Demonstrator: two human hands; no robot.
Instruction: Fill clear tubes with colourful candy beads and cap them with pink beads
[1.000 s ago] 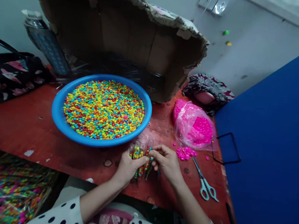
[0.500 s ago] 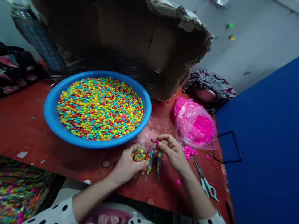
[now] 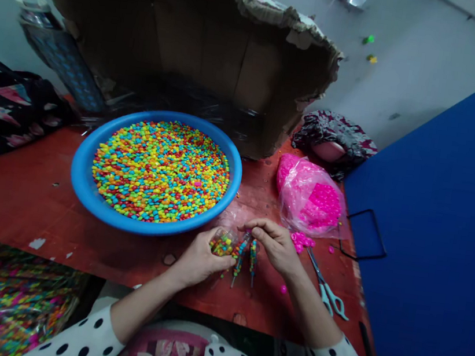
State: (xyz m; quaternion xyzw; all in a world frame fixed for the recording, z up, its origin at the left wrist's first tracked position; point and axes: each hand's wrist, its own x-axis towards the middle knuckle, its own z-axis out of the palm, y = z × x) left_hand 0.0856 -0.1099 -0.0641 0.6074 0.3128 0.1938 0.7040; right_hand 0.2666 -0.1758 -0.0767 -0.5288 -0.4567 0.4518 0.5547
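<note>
My left hand (image 3: 203, 258) is wrapped round a bunch of clear plastic tubes (image 3: 224, 244) filled with colourful candies. Their clear tops point away from me, and thin stems stick out toward me. One candy-filled tube (image 3: 253, 257) on the right stands a little apart from the bunch. My right hand (image 3: 275, 242) is pinched at the top ends of the tubes, and its fingertips hide whatever is between them. Just right of this hand lie small pink caps (image 3: 299, 240), with a loose pink piece (image 3: 283, 289) closer to me.
A blue basin (image 3: 78, 174) full of candies (image 3: 159, 170) stands on the red table (image 3: 121, 262). Scissors (image 3: 327, 292) and a plastic bag of pink pieces (image 3: 317, 200) lie at right. Behind are a torn cardboard box (image 3: 219, 53) and a bottle (image 3: 60, 58). Filled tubes (image 3: 7, 299) lie lower left.
The pink cap seen between my right fingertips earlier no longer shows. My right fingers have closed in at the tube tops; the left hand keeps its hold. The view has shifted slightly.
</note>
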